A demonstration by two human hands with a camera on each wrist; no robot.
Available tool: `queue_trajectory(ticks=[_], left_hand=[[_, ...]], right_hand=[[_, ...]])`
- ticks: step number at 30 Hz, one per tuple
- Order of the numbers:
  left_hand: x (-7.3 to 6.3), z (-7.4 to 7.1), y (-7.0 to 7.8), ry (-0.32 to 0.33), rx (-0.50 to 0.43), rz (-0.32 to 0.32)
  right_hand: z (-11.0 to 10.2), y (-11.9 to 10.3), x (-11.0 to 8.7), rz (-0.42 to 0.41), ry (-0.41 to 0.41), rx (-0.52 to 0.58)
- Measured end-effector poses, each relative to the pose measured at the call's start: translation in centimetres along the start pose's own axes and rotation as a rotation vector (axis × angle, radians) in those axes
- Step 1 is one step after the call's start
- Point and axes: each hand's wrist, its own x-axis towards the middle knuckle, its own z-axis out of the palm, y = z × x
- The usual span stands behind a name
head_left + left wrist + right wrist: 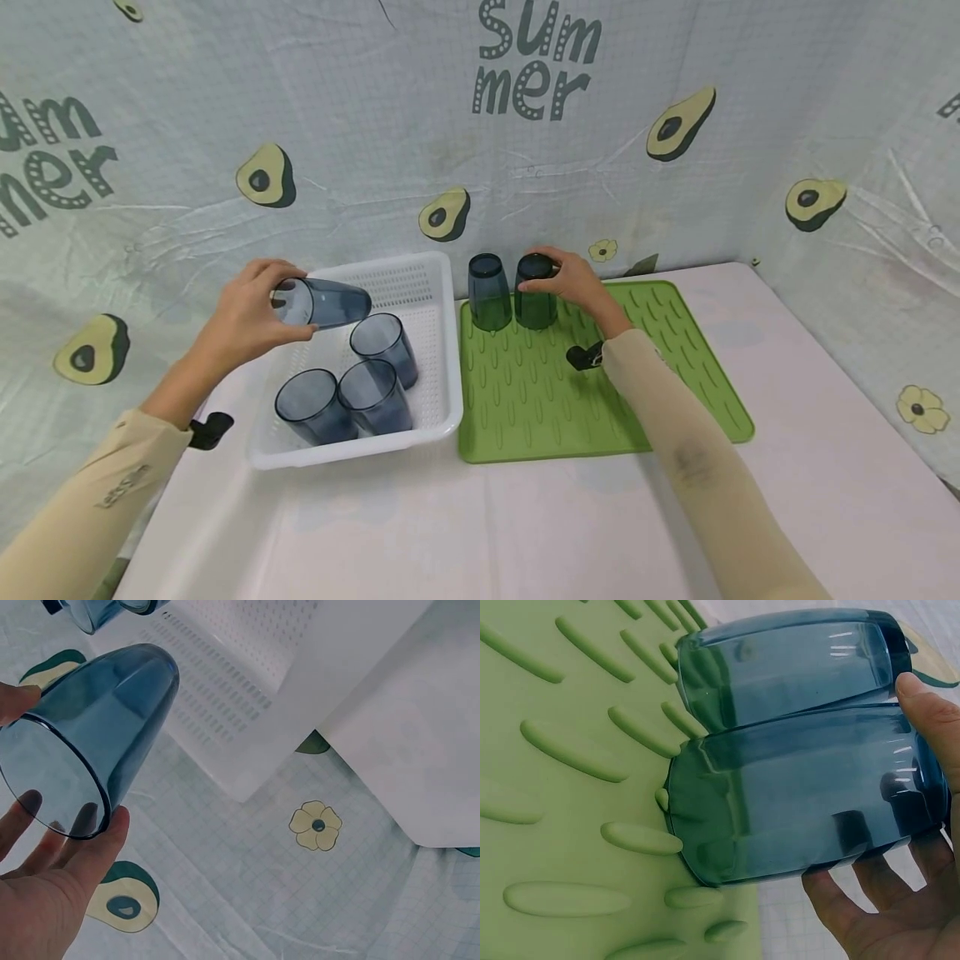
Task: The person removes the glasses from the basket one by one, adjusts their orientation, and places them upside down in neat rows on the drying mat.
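Note:
My left hand (247, 321) grips a blue drinking glass (339, 303) near its rim, thumb on one side and fingers on the other. That glass lies sideways in the air over the white basket (454, 367), its base pointing right. On the green drying mat (525, 408), my right hand (576, 285) holds a second blue glass (802, 795) around its upper end. This one stands upside down, mouth on the mat. Close beside it, to the left, another upturned glass (488, 293) stands on the mat.
Three more blue glasses stand in the basket, mouths up: one farther back (397, 354), one at front left (318, 417) and one at front right (386, 408). The basket's right side adjoins the mat. A patterned cloth (360, 167) hangs behind the pale table (465, 533).

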Motion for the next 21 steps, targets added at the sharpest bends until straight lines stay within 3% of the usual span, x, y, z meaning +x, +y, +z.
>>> queue_trajectory(ticks=[7, 21], left_hand=[[-0.1, -0.4, 0.4, 0.020, -0.021, 0.005], [-0.4, -0.9, 1.6, 0.063, -0.059, -0.050]], right_hand=[[0.0, 0.1, 0.0, -0.002, -0.002, -0.002], [-0.1, 0.1, 0.0, -0.013, 0.001, -0.023]])
